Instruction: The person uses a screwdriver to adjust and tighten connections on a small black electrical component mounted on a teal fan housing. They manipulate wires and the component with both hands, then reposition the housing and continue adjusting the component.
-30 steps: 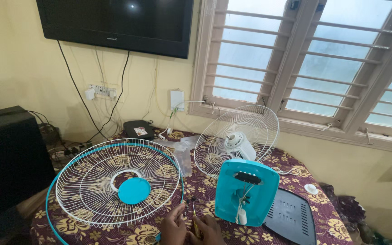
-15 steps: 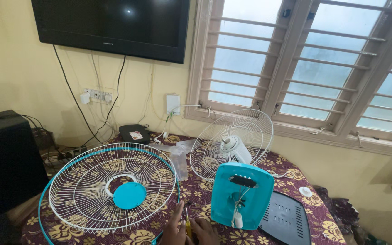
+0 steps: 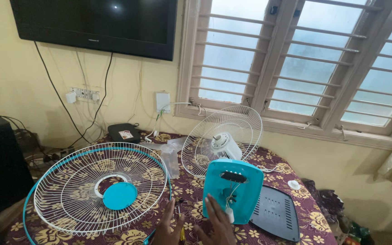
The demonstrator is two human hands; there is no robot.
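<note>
At the far left, a round front fan grille (image 3: 97,190) of white wire with a teal rim and a teal centre disc leans on the worktop (image 3: 268,164), which is covered by a maroon cloth with a yellow flower print. Just right of the grille, at the bottom edge, your left hand (image 3: 169,227) rests low with its fingers (image 3: 168,217) pointing up and loosely spread; something thin and yellow shows beside it, too small to tell what, and you cannot tell whether the hand grips it. Next, your right hand (image 3: 216,224) reaches up with the fingers straight and open, their tips touching the lower face of the teal fan base (image 3: 232,196). That base stands upright, a rounded rectangle with a dark slot near its top and thin white wires hanging from it. To its right lies a dark grey vented cover plate (image 3: 275,213). Behind stands a white rear grille with the motor (image 3: 223,140).
</note>
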